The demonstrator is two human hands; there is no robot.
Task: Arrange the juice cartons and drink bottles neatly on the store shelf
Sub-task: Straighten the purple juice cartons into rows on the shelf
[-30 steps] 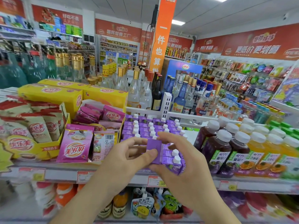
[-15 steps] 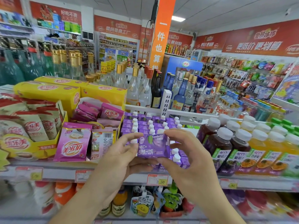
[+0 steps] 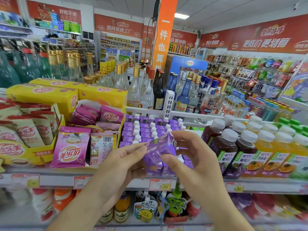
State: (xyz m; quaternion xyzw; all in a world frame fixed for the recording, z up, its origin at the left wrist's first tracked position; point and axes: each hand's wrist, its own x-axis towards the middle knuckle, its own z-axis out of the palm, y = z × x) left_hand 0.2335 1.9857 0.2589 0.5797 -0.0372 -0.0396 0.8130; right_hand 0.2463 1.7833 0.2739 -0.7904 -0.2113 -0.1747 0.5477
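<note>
Purple juice carton: tilted, pinched between left hand and right hand, above the shelf front edge. Behind: rows of matching cartons. Right: juice bottles, white caps. Left: yellow tray of pink packets. Held carton's print blurred.

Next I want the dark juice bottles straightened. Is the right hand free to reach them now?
Probably not yet: the right hand and left hand both hold the purple carton. The dark juice bottles stand unobstructed just to its right.
</note>
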